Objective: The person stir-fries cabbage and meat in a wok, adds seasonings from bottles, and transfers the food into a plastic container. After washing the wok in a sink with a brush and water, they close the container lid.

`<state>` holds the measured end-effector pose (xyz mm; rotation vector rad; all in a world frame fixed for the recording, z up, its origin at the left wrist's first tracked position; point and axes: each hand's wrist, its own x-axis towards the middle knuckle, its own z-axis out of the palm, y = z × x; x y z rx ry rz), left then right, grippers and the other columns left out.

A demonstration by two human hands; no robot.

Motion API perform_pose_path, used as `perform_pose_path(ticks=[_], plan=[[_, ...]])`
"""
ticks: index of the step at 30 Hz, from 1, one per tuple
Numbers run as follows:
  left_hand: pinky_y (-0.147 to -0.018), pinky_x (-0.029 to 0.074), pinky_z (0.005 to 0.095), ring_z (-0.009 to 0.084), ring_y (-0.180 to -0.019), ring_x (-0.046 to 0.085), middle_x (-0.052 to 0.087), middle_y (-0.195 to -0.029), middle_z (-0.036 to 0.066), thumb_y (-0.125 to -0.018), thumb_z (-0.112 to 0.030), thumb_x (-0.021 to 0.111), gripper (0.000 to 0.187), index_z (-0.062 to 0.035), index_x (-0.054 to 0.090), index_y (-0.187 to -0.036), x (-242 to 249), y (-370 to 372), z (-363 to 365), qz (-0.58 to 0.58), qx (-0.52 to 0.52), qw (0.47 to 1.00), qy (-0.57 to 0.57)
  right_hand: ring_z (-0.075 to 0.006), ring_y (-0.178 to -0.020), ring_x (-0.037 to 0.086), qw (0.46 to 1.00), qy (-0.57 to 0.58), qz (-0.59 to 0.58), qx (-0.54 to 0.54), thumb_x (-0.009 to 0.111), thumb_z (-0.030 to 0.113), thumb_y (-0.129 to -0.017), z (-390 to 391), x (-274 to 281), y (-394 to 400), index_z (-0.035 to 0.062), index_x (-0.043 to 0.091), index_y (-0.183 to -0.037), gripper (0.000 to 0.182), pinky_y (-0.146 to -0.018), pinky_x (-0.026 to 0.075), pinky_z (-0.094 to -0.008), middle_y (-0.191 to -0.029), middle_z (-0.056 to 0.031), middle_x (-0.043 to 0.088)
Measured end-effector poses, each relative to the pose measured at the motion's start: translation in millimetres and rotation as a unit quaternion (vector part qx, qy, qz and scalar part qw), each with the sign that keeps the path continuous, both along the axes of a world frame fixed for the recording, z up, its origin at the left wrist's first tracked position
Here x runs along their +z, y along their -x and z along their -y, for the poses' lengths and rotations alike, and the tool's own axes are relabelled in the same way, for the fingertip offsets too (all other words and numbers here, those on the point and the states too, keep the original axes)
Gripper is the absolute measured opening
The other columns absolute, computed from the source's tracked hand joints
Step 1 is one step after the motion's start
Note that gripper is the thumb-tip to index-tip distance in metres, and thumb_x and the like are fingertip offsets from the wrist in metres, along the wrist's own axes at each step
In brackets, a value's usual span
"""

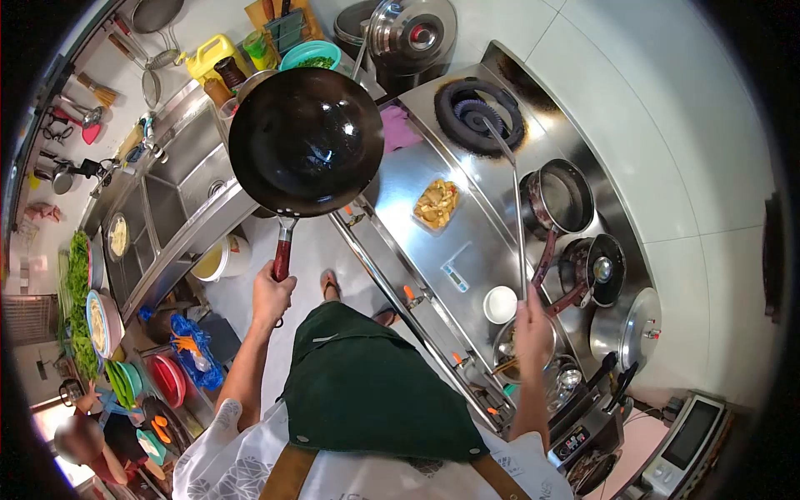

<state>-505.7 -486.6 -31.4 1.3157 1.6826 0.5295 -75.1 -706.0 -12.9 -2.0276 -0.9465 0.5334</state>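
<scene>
A dark wok [307,142] with a red-brown handle is raised over the gap between sink and stove, its glossy inside facing me. My left hand [273,293] is wrapped round the wok's handle. On the right, my right hand [533,332], slightly blurred, grips a long metal utensil [522,221]. Its thin far end reaches over the black burner [479,117]; whether it is a ladle or a spatula I cannot make out. Below the burner, a clear container of sliced food [436,205] stands on the steel counter [408,173].
Pots and pans [560,198] line the stove's right side, near a white bowl [500,305]. A large lidded pot [408,37] stands at the back. The sink [185,196] is on the left. Another person [108,450] is at lower left among vegetables.
</scene>
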Motion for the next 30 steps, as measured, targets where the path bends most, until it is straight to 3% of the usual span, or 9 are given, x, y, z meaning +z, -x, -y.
perform_pose_path(ticks=[3, 6, 9, 10, 14, 17, 19, 23, 30], plan=[[-0.038, 0.040, 0.0295, 0.0117, -0.041, 0.049, 0.049, -0.059, 0.000, -0.081, -0.006, 0.065, 0.016, -0.0022, 0.053, -0.091, 1.4, 20.5, -9.9, 0.034, -0.004, 0.999, 0.001, -0.0246, -0.106, 0.066, 0.999, 0.026, -0.007, -0.038, 0.052, 0.016, -0.101, 9.3, -55.9, 57.0, -0.0033, 0.052, -0.138, 0.042, -0.089, 0.049, -0.0356, -0.119, -0.0237, 0.068], [-0.038, 0.038, 0.0287, 0.0110, -0.041, 0.049, 0.048, -0.058, 0.000, -0.081, -0.005, 0.065, 0.015, -0.0025, 0.052, -0.089, 15.1, 44.5, -20.2, 0.064, -0.005, 0.998, 0.021, -0.0216, -0.087, 0.068, 0.996, 0.056, 0.073, 0.004, 0.051, 0.015, -0.101, 15.3, -100.3, 80.9, -0.0048, 0.055, -0.132, 0.038, -0.074, 0.051, -0.0342, -0.097, -0.0159, 0.072], [-0.036, 0.036, 0.0286, 0.0106, -0.040, 0.046, 0.049, -0.058, 0.000, -0.081, -0.003, 0.065, 0.017, -0.0061, 0.049, -0.084, 14.0, 87.4, -26.4, 0.103, -0.011, 0.994, 0.022, -0.0128, -0.067, 0.061, 0.985, 0.068, -0.150, -0.057, 0.053, 0.018, -0.101, 4.3, -88.4, 98.1, -0.0045, 0.059, -0.125, 0.033, -0.058, 0.043, -0.0289, -0.073, -0.0047, 0.062], [-0.036, 0.036, 0.0286, 0.0106, -0.040, 0.046, 0.049, -0.058, 0.000, -0.081, -0.003, 0.065, 0.017, -0.0058, 0.049, -0.085, 15.6, 99.2, -31.5, 0.101, -0.016, 0.994, 0.027, -0.0062, -0.049, 0.046, 0.966, 0.056, -0.239, -0.082, 0.052, 0.022, -0.102, -7.1, -78.9, 108.4, 0.0001, 0.061, -0.124, 0.032, -0.044, 0.033, -0.0236, -0.063, 0.0026, 0.047], [-0.037, 0.036, 0.0286, 0.0102, -0.041, 0.047, 0.049, -0.058, 0.000, -0.080, -0.003, 0.064, 0.015, -0.0021, 0.054, -0.090, 22.8, 169.6, -34.1, 0.119, -0.015, 0.992, 0.049, -0.0064, -0.036, 0.032, 0.914, -0.005, -0.393, -0.096, 0.049, 0.032, -0.104, -55.0, -50.0, 157.4, 0.0085, 0.058, -0.121, 0.030, -0.030, 0.026, -0.0231, -0.056, 0.0046, 0.038], [-0.038, 0.037, 0.0283, 0.0101, -0.042, 0.049, 0.051, -0.059, 0.002, -0.080, -0.003, 0.064, 0.016, 0.0010, 0.056, -0.093, 40.9, 217.3, -33.2, 0.160, -0.001, 0.983, 0.089, -0.0060, -0.037, 0.032, 0.905, -0.003, -0.417, -0.087, 0.053, 0.032, -0.103, -107.0, -19.7, 218.3, 0.0118, 0.056, -0.122, 0.028, -0.031, 0.027, -0.0239, -0.056, 0.0043, 0.035], [-0.038, 0.039, 0.0282, 0.0107, -0.042, 0.049, 0.054, -0.059, 0.003, -0.081, -0.003, 0.065, 0.015, 0.0023, 0.056, -0.091, 54.4, 245.1, -34.7, 0.280, 0.026, 0.949, 0.139, -0.0061, -0.037, 0.031, 0.924, -0.011, -0.380, -0.032, 0.055, 0.028, -0.102, -137.0, -32.3, 250.0, 0.0115, 0.056, -0.120, 0.025, -0.031, 0.027, -0.0241, -0.056, 0.0042, 0.036], [-0.036, 0.037, 0.0264, 0.0097, -0.040, 0.048, 0.050, -0.058, 0.000, -0.081, -0.004, 0.069, 0.017, -0.0049, 0.054, -0.086, 55.8, 298.9, -43.2, 0.376, 0.059, 0.909, 0.172, -0.0061, -0.037, 0.031, 0.934, -0.020, -0.354, 0.034, 0.056, 0.021, -0.100, -199.8, -21.1, 308.6, 0.0113, 0.056, -0.116, 0.019, -0.032, 0.027, -0.0242, -0.056, 0.0041, 0.037], [-0.036, 0.040, 0.0264, 0.0094, -0.040, 0.047, 0.052, -0.058, -0.001, -0.083, -0.013, 0.069, 0.017, -0.0064, 0.055, -0.078, 40.5, 379.0, -117.7, 0.374, 0.117, 0.897, 0.203, -0.0045, -0.044, 0.040, 0.931, 0.020, -0.286, 0.228, 0.056, 0.015, -0.098, -297.7, 16.9, 394.3, 0.0082, 0.056, -0.104, 0.009, -0.040, 0.032, -0.0212, -0.060, 0.0046, 0.045]])
